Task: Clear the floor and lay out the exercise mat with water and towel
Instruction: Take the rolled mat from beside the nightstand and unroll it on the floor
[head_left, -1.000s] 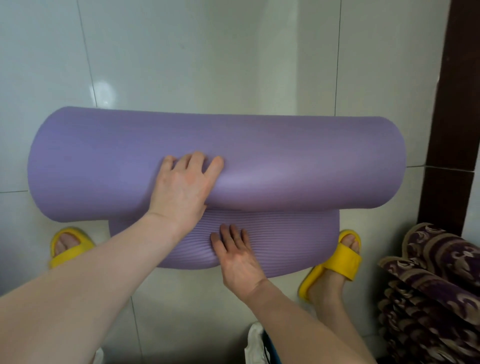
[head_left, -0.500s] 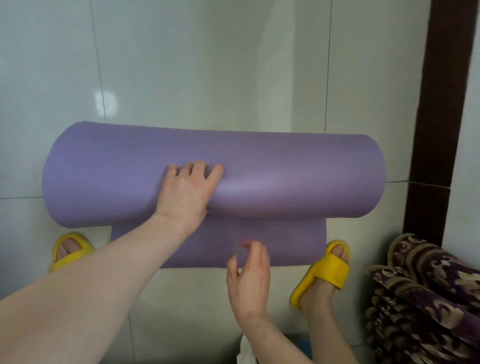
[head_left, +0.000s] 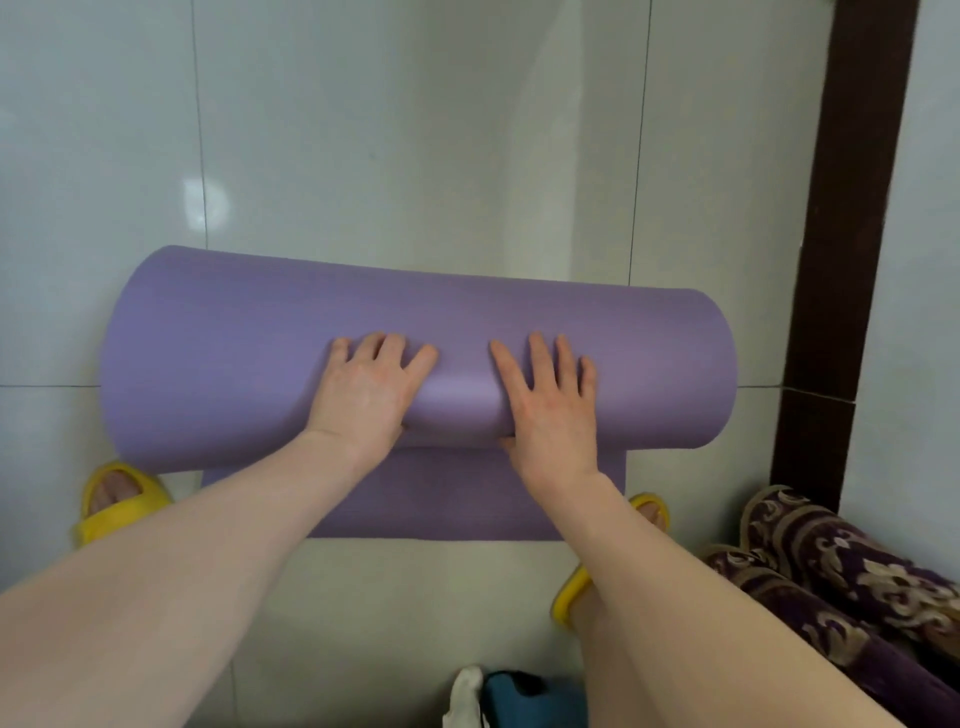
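A purple exercise mat (head_left: 208, 353) lies rolled across the pale tiled floor (head_left: 363, 130), with a short unrolled strip (head_left: 441, 499) flat on the floor towards me. My left hand (head_left: 369, 389) rests palm down on the middle of the roll, fingers spread. My right hand (head_left: 550, 400) lies flat on the roll just to its right, fingers apart. Neither hand grips anything. No water or towel can be identified.
My feet in yellow slippers (head_left: 117, 501) stand on either side of the mat's near end, the right slipper (head_left: 571, 597) partly hidden by my arm. A dark patterned purple fabric pile (head_left: 831, 571) sits at right below a dark brown door frame (head_left: 852, 234). White and teal cloth (head_left: 498, 696) shows at the bottom edge.
My right hand lifted off the unrolled strip and came down onto the roll beside the left hand. The roll has shifted away from me, baring more flat mat.
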